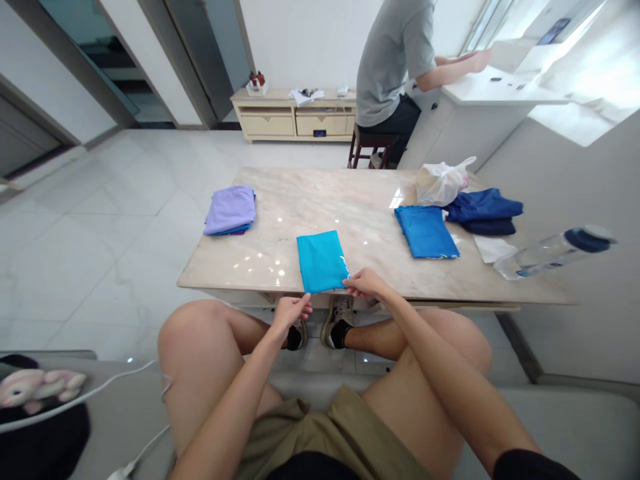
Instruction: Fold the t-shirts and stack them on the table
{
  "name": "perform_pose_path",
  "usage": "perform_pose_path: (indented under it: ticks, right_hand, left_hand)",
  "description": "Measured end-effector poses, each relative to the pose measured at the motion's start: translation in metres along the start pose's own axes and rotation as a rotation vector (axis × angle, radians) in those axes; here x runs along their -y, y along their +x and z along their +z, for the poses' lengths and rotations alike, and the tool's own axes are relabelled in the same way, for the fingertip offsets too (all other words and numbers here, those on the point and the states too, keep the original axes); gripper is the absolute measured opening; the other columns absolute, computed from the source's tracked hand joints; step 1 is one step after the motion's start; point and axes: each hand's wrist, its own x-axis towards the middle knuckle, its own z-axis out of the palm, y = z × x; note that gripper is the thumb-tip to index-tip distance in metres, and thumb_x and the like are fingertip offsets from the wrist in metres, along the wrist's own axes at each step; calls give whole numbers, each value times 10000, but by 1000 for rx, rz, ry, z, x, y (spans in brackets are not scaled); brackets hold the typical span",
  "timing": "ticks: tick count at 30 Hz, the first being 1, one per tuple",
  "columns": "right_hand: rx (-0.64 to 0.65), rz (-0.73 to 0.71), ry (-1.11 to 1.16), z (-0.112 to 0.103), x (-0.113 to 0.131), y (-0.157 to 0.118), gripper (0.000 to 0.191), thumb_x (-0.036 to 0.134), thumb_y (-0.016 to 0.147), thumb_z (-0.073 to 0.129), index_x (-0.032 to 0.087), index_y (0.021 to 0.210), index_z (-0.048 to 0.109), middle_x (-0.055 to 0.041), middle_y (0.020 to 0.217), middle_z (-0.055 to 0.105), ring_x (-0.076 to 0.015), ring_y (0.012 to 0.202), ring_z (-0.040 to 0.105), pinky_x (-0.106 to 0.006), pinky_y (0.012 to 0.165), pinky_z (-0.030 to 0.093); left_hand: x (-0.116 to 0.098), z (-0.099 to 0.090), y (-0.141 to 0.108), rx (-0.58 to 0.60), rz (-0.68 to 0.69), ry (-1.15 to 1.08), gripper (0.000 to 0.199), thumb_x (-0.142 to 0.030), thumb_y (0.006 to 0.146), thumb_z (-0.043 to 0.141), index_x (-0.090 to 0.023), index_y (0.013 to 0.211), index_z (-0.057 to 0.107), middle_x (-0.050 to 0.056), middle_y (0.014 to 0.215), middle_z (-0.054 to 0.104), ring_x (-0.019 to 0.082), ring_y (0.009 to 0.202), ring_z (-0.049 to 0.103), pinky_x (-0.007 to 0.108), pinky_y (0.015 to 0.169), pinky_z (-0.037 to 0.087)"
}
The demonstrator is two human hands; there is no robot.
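A folded turquoise cloth lies flat near the front edge of the marble-topped table. My right hand pinches its near right corner between thumb and fingers. Just below the cloth's near left corner is my left hand, its fingers drawn together at the table edge; whether they grip anything is too small to tell. A stack of folded cloths with a lavender one on top sits at the table's left end. On the right lies a folded blue cloth.
Dark blue cloths, a white plastic bag, a white paper and a clear bottle occupy the table's right side. Beyond the table, a person in grey sits on a stool at a white desk. A low cabinet stands by the wall.
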Motion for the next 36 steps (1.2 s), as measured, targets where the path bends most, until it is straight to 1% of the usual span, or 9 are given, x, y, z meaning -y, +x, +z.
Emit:
perform_pose_path:
  ticks: [3, 6, 12, 16, 20, 24, 28, 32, 36]
  right_hand:
    - [-3, 5, 73, 15, -19, -27, 380, 344, 950, 863, 150, 660, 711, -48, 630, 734, -88, 476, 560, -196, 471, 419]
    - [-25, -11, 136, 27, -37, -49, 342, 348, 1020, 790, 141, 751, 740, -52, 697, 754, -78, 525, 583, -170, 494, 425]
    - [-41, 5, 305, 43, -66, -66, 273, 374, 992, 836, 136, 870, 775, -96, 888, 811, -115, 666, 673, -163, 509, 459]
    - [-47, 22, 449, 56, -70, -65, 349, 485, 1045, 750, 146, 976, 796, -132, 1087, 840, -149, 778, 739, -175, 521, 470]
    - [-48, -48, 424, 58, -64, -72, 444, 561, 965, 805, 124, 879, 804, -143, 973, 839, -134, 665, 653, -201, 468, 370]
    - [4, -158, 372, 47, -43, -98, 585, 710, 829, 853, 127, 808, 816, -125, 821, 810, -129, 603, 595, -229, 493, 379]
    - [60, -244, 372, 42, -1, -130, 655, 801, 760, 844, 147, 778, 818, -73, 687, 747, -102, 524, 509, -241, 489, 350]
    - [92, -273, 455, 55, 50, -152, 669, 817, 730, 858, 151, 780, 822, -42, 597, 685, -89, 484, 445, -244, 466, 300]
    - [65, -304, 557, 82, 93, -156, 661, 802, 734, 865, 144, 765, 808, -88, 685, 743, -92, 514, 481, -247, 469, 303]
  left_hand:
    - [21, 15, -20, 97, -18, -248, 606, -764, 757, 899, -174, 881, 829, 181, 1042, 856, 269, 956, 811, 290, 730, 564]
    - [27, 29, -28, 225, -6, -503, 663, -773, 740, 920, -184, 1030, 829, 183, 1236, 839, 284, 1180, 798, 294, 912, 604]
    - [13, 39, -17, 47, -108, -737, 446, -542, 799, 979, -198, 1010, 790, 120, 1060, 855, 212, 919, 807, 290, 849, 651]
    - [9, 34, -14, 61, -197, -689, 333, -335, 771, 1017, -172, 892, 752, 94, 906, 823, 144, 735, 733, 235, 720, 634]
    - [6, 24, -26, 83, -184, -660, 329, -257, 732, 1017, -140, 938, 789, 102, 941, 825, 129, 704, 698, 230, 663, 608]
    - [-6, -2, -52, 120, -29, -540, 476, -374, 676, 1037, -122, 1020, 826, 113, 1011, 833, 148, 767, 700, 249, 678, 580]
    - [-27, -46, -85, 105, 158, -392, 585, -539, 660, 1018, -129, 1039, 842, 94, 1012, 831, 197, 864, 715, 266, 713, 557]
    - [-50, -97, -120, 124, 212, -454, 656, -603, 690, 996, -153, 1141, 839, 99, 1129, 830, 211, 952, 730, 271, 752, 579]
    - [-64, -142, -138, 70, 260, -507, 608, -593, 742, 976, -162, 1148, 836, 104, 1150, 823, 209, 982, 734, 272, 767, 599]
